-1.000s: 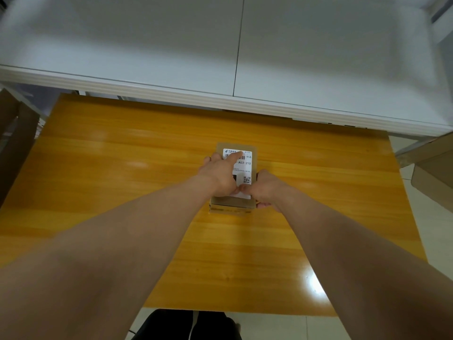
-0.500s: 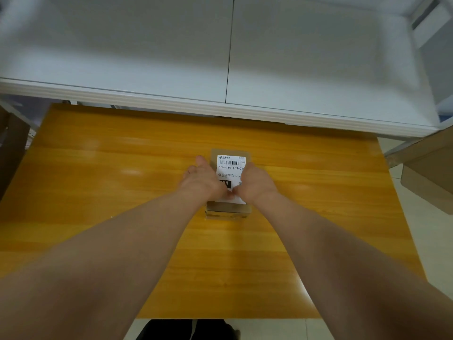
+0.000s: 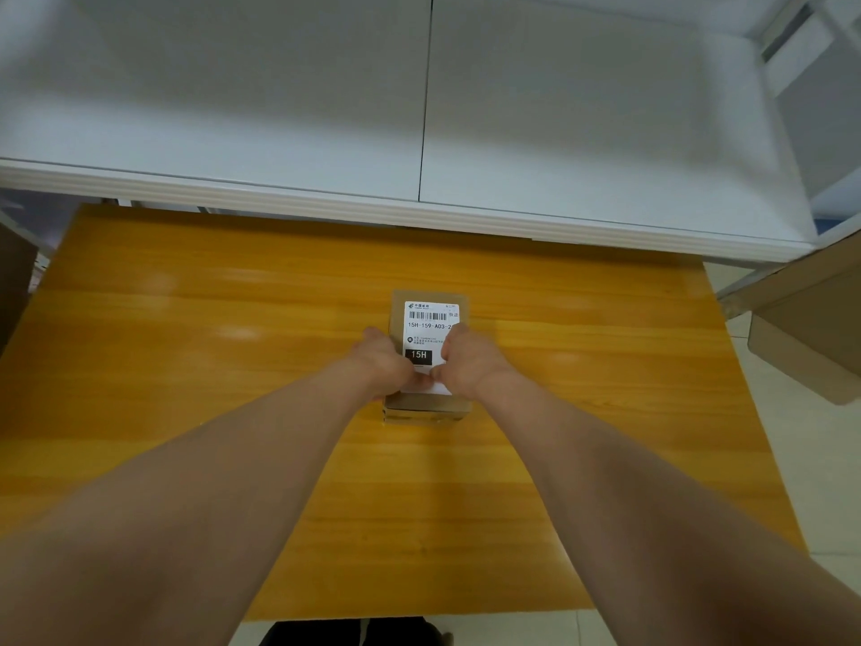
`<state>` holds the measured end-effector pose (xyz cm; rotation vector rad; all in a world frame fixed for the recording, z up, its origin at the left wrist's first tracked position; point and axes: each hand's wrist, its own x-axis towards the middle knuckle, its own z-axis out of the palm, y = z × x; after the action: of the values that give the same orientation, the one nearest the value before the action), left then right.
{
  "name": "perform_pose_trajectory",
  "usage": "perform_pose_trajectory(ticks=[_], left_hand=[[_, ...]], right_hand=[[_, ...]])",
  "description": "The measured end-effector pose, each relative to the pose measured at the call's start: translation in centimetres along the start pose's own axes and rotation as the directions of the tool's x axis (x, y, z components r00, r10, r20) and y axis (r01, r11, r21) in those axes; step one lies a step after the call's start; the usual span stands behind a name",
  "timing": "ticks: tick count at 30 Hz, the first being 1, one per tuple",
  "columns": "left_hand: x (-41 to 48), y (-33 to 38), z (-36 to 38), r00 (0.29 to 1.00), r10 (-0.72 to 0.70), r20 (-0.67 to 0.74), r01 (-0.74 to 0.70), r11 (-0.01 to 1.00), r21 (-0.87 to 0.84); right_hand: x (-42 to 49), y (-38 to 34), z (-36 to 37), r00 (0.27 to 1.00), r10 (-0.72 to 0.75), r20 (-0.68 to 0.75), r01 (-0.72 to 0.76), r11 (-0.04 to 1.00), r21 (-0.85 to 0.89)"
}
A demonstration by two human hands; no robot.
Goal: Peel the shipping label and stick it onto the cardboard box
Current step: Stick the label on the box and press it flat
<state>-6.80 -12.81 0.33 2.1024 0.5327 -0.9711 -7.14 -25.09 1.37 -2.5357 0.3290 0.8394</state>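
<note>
A small brown cardboard box (image 3: 428, 405) lies in the middle of the yellow wooden table (image 3: 186, 366). A white shipping label (image 3: 431, 326) with a barcode and a black "15H" block lies flat on its top. My left hand (image 3: 384, 361) grips the box's left side. My right hand (image 3: 468, 361) grips the right side and covers the label's right edge. Both thumbs rest on the near part of the label and nearly touch each other. The label's near corners are hidden under my hands.
A white shelf (image 3: 419, 212) overhangs the table's far edge. Larger cardboard boxes (image 3: 810, 328) stand off the table's right side, and a brown board (image 3: 14, 282) stands at the left. A dark object (image 3: 354, 634) sits on the floor by the near edge.
My left index finger, stretched over the label's top a second ago, has drawn back to the box's left side. My right hand has moved up along the right edge.
</note>
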Motion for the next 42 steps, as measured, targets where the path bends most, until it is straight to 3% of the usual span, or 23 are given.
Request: perform_pose_trajectory(ticks=[26, 29, 33, 36, 42], left_hand=[[0.5, -1.9, -1.5, 0.989, 0.098, 0.107, -0.102, 0.994, 0.041], [0.5, -1.7, -1.6, 0.984, 0.090, 0.154, -0.080, 0.994, -0.070], [0.5, -1.2, -0.2, 0.994, 0.097, 0.047, -0.088, 0.981, -0.170], [0.9, -1.2, 0.6, 0.994, 0.102, -0.022, -0.105, 0.981, -0.166], [1.1, -0.9, 0.5, 0.996, 0.084, -0.005, -0.084, 0.984, -0.159]], right_hand=[[-0.9, 0.3, 0.3, 0.995, -0.066, 0.077, 0.075, 0.990, -0.116], [-0.4, -0.2, -0.4, 0.997, -0.039, 0.071, 0.047, 0.993, -0.111], [-0.1, -0.1, 0.3, 0.994, -0.089, -0.065, 0.084, 0.994, -0.071], [-0.4, 0.1, 0.7, 0.985, -0.167, -0.048, 0.165, 0.985, -0.050], [0.5, 0.2, 0.4, 0.977, -0.212, -0.041, 0.212, 0.977, -0.003]])
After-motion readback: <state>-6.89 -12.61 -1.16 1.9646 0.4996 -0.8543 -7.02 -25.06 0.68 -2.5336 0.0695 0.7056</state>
